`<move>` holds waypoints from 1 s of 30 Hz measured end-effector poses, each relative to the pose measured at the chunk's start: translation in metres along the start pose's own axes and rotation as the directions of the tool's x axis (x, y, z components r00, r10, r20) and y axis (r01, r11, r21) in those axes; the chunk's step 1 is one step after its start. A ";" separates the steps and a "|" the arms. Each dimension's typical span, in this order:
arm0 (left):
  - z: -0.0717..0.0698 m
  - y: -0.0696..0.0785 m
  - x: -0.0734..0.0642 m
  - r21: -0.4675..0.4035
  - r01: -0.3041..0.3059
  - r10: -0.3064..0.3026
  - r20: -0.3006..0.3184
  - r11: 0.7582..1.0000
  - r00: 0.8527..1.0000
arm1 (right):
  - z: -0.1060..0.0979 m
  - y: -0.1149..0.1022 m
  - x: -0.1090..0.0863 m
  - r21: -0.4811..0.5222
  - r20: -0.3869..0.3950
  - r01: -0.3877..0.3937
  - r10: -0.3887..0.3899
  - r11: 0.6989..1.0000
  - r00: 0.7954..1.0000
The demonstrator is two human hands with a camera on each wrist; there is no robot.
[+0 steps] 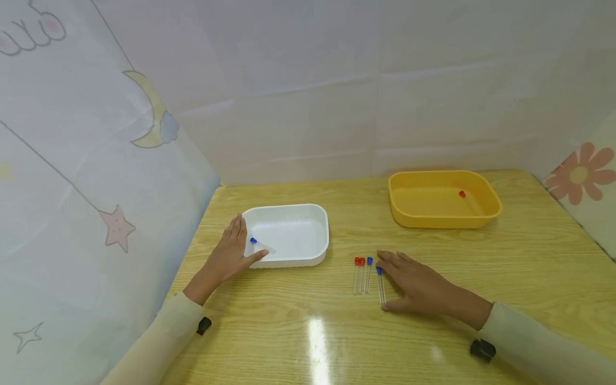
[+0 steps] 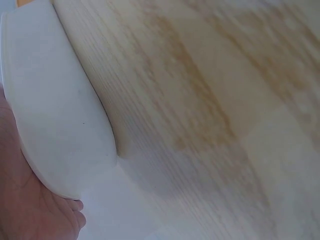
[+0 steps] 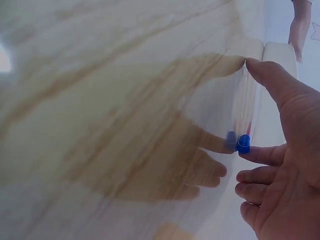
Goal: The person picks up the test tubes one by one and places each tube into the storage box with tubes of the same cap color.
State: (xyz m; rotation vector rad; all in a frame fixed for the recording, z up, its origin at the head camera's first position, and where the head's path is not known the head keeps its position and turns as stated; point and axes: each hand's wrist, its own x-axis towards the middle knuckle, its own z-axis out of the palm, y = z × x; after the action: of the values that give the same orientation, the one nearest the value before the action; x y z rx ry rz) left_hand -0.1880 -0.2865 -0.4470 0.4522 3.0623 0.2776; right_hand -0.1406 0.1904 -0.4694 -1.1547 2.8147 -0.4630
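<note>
My left hand (image 1: 234, 250) rests against the left end of the white tray (image 1: 321, 235), fingers straight along its side and thumb over the front rim. A clear test tube with a blue cap (image 1: 253, 240) lies inside the tray. My right hand (image 1: 418, 286) holds another blue-capped test tube (image 1: 381, 286) lengthwise, thumb at its bottom end. In the right wrist view the index finger touches the blue cap (image 3: 243, 144). Left of this tube lie two red-capped test tubes (image 1: 359, 275) and one blue-capped test tube (image 1: 368, 275), side by side on the table.
A yellow tray (image 1: 440, 221) stands at the back right, with a small red cap (image 1: 462, 194) showing inside. The wooden table (image 1: 269, 321) meets papered walls at the back and both sides.
</note>
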 end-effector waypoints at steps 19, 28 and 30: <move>0.008 -0.002 -0.001 0.002 -0.006 0.006 -0.050 1.000 0.999 | 0.000 -0.009 0.005 0.021 -0.125 -0.036 0.038 0.999 0.991; 0.005 0.000 -0.001 -0.003 0.000 0.000 -0.035 1.000 0.999 | -0.004 -0.012 0.011 0.013 -0.162 -0.017 0.019 1.000 0.987; 0.004 0.001 -0.001 -0.003 0.004 -0.004 -0.031 1.000 1.000 | -0.005 -0.013 0.012 0.009 -0.162 -0.020 0.021 1.000 0.987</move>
State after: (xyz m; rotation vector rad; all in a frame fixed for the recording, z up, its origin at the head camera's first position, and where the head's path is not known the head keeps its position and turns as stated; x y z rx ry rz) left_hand -0.1868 -0.2852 -0.4512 0.4464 3.0922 0.2918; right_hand -0.1414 0.1743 -0.4598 -1.1341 2.9560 -0.5906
